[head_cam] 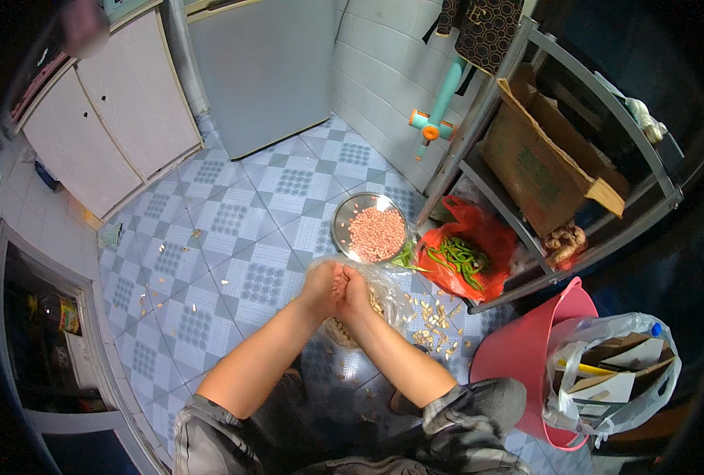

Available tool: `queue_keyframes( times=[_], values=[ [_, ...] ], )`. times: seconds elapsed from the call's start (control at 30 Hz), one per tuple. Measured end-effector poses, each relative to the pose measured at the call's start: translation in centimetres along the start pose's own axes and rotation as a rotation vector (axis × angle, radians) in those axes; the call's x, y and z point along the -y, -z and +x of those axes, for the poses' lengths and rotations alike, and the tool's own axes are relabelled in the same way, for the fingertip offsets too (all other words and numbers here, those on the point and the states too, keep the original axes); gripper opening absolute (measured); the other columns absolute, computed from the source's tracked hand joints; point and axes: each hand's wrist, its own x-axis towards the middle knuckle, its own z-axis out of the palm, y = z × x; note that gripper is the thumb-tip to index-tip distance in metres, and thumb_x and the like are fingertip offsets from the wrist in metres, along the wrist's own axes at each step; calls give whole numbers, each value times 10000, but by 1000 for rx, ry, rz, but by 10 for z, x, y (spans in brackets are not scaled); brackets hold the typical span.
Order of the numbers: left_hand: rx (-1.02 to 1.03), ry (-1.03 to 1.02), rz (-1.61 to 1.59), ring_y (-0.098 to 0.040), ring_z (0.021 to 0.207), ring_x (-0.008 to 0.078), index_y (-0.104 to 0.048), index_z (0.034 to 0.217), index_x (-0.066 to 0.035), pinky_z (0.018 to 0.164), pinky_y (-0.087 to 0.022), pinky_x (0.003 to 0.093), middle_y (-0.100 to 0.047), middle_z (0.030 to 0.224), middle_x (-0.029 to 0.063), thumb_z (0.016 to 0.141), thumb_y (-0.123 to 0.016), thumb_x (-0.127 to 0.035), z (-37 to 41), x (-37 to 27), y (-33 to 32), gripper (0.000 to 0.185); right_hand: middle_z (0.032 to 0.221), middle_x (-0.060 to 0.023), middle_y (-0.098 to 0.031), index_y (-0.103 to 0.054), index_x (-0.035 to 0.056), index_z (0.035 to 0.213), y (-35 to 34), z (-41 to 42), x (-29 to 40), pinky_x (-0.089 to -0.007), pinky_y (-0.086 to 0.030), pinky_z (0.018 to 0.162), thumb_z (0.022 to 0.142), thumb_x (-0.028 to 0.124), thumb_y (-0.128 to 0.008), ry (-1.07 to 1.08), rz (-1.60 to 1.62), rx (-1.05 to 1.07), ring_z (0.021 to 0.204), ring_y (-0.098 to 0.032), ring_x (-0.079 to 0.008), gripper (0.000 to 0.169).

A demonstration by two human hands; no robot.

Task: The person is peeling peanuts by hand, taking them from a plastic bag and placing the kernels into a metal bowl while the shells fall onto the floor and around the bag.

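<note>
My left hand [321,289] and my right hand [354,292] are together above a clear plastic bag [395,297] on the floor. Their fingers meet and curl inward, so whether anything lies between them is hidden. Unshelled peanuts [341,333] show in the bag, partly behind my wrists. Just beyond the hands stands a round metal bowl [335,228] with many pink shelled peanuts [377,233] in it. Broken peanut shells [435,323] are scattered on the tiles to the right of the bag.
Right of the bowl, green chili peppers [459,256] lie in a red plastic bag [494,237] by a metal rack [488,184] holding a cardboard box [530,160]. A pink tub [512,350] and a bag of cardboard stand at right. A refrigerator [263,71] and white cabinet [114,113] stand ahead.
</note>
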Motion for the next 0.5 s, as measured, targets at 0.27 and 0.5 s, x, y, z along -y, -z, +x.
queue_keyframes(
  times=[0.27, 0.5],
  values=[
    [-240, -72, 523, -525, 682, 157, -533, 823, -53, 624, -428, 301, -554, 742, 54, 871, -422, -282, 22, 9, -4, 259, 637, -45, -569, -570, 21, 767, 16, 33, -15, -215, -443, 521, 823, 147, -377, -38, 67, -242, 532, -526, -127, 237],
    [-451, -338, 397, -485, 875, 189, -540, 1061, -4, 736, -396, 310, -543, 1004, 100, 841, -469, -235, -17, -46, -46, 327, 733, -98, -569, -527, 3, 828, 137, 124, 42, -316, -505, 611, 857, 128, -346, -265, 481, -40, 624, -558, -206, 221]
  ],
)
